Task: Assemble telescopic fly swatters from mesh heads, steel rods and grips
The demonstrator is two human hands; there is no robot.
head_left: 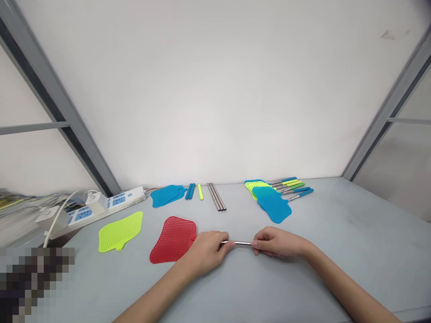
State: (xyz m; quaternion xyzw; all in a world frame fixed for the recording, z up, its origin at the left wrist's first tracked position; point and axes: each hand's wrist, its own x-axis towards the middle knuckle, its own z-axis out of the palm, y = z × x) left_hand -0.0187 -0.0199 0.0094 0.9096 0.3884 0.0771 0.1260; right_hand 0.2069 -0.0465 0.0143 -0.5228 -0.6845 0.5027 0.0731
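Both forearms come in from the bottom of the view, with my hands over the grey tabletop (340, 233). My left grip (205, 253) and my right grip (279, 242) are each pressed closed on one end of a thin steel tube (236, 242), which lies level and crosswise in front of me, just above the surface. Pinching both ends looks like a natural way to keep so slim a piece straight. My fingers cover the tube's ends, so I cannot say how they finish. The left grip is just beside a red mesh fly-swatter head (171, 240) and may overlap its edge; a yellow-green swatter head (120, 231) lies further left. Along the far edge, the loose parts seem sorted by kind: a blue swatter head (166, 196), a pair of blue handles (190, 191), one yellow-green handle (200, 192), and a few steel tubes (216, 196) side by side. To the right, overlapping blue and yellow-green swatter heads (272, 205) sit beside a fan of steel shafts with coloured handles (289, 187). A white power strip (124, 206) with blue socket faces runs along the left; I can read no brand or lettering on anything.
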